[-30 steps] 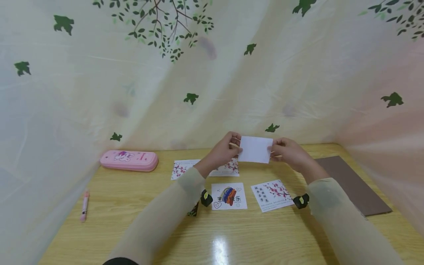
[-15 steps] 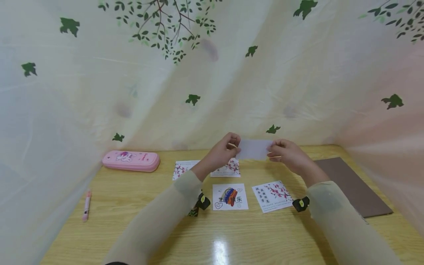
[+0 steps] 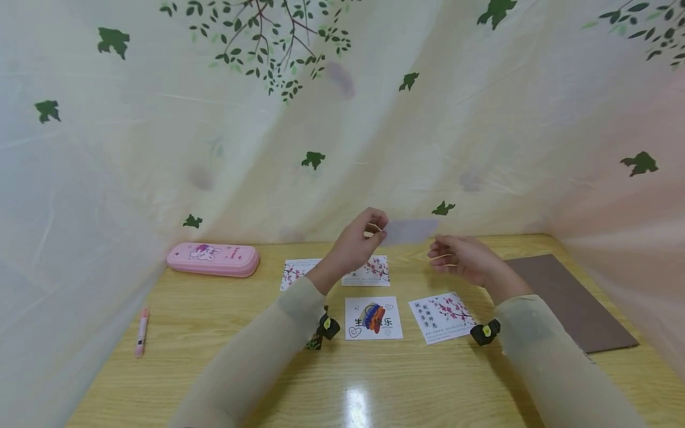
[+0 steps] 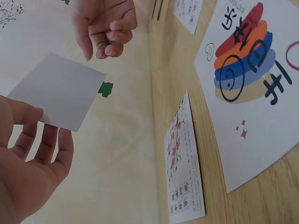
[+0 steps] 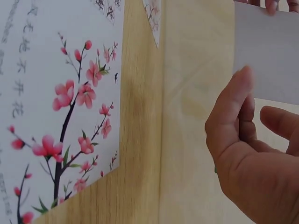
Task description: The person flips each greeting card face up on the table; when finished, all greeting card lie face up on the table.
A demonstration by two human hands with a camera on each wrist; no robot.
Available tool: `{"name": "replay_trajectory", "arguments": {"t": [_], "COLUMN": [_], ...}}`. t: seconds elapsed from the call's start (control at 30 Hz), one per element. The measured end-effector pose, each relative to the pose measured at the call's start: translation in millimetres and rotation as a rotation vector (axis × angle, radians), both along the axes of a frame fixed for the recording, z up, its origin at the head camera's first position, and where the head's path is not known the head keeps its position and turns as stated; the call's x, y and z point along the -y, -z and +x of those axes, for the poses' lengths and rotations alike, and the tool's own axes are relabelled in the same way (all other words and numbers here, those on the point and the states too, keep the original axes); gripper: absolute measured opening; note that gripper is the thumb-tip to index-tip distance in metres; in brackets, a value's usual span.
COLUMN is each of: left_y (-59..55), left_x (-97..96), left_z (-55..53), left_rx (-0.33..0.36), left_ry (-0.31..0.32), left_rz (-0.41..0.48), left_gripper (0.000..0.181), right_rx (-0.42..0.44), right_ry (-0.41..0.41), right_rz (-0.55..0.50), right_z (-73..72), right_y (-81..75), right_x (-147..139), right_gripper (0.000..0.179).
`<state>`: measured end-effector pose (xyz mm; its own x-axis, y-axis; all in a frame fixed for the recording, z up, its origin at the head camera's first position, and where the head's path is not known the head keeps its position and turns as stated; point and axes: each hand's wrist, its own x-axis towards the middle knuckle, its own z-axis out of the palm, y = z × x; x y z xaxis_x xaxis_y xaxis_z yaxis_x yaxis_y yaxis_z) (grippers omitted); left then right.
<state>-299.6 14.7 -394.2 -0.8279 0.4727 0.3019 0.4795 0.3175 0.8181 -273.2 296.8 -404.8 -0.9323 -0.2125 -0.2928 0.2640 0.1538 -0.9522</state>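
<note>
A plain whitish card (image 3: 409, 230) is held up over the back of the table. My left hand (image 3: 350, 245) pinches its left edge between thumb and fingers, seen closely in the left wrist view, where the card (image 4: 58, 91) shows its blank side. My right hand (image 3: 468, 260) is just beside the card's right end, fingers loosely bent and holding nothing. In the left wrist view a gap shows between the right hand (image 4: 105, 28) and the card. Below them lie a birthday card (image 3: 373, 318) with coloured stripes and a blossom card (image 3: 441, 318).
Two more blossom cards, a left one (image 3: 297, 271) and a right one (image 3: 369, 273), lie farther back, partly behind the left arm. A pink pencil case (image 3: 214, 260) and a pink marker (image 3: 141, 333) are at left. A brown board (image 3: 572, 303) lies at right, before a hanging curtain (image 3: 257, 178).
Both hands held the card by its sides earlier; the right hand has since let go and opened a little. The card has tilted flatter, so its face looks narrower and greyer.
</note>
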Motion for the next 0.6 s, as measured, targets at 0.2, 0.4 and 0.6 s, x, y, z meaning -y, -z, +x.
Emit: {"name": "replay_trajectory", "arguments": {"t": [0.2, 0.4, 0.6], "left_y": [0.0, 1.8, 4.5], "left_x": [-1.7, -1.4, 1.1], "left_z": [5.2, 10.8, 14.0], "left_rx": [-0.141, -0.254, -0.309], "left_ry": [0.021, 0.052, 0.068], "left_rz": [-0.088, -0.164, -0.227], "left_gripper": [0.017, 0.018, 0.015], "right_rx": [0.033, 0.061, 0.091], "right_ry": [-0.015, -0.016, -0.012], "right_rz": [-0.084, -0.196, -0.255], "right_z": [-1.1, -1.3, -0.7], "right_y": [1.0, 2.6, 4.5], "right_x": [0, -2, -4], "right_gripper": [0.047, 0.037, 0.029]}}
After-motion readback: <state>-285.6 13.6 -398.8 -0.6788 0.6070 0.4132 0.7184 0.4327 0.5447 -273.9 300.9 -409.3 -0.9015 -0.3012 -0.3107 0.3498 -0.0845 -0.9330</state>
